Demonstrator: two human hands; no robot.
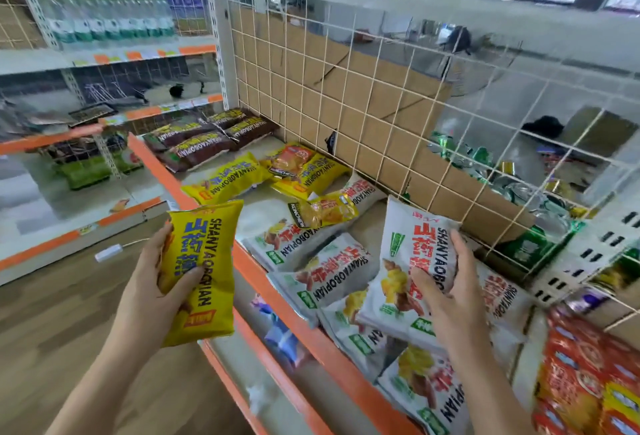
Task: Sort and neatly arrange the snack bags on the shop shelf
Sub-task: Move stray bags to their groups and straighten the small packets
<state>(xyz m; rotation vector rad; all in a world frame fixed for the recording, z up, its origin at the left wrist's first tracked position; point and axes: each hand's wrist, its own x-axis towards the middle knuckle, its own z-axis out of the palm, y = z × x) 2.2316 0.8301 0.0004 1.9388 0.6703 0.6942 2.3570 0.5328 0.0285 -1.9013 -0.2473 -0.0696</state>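
Observation:
My left hand grips a yellow snack bag upright in front of the shelf's orange front edge. My right hand holds a white snack bag tilted up above the shelf, thumb on its front, fingers behind its right edge. Several more white bags lie overlapping on the shelf below it. Other yellow bags and small orange-yellow packets lie further back, with dark brown bags at the far end.
A white wire grid backed with cardboard closes the shelf's rear. Red and orange packets are stacked at the right. A lower shelf holds blue packets. Another shelving unit with bottles stands left, across a wooden floor.

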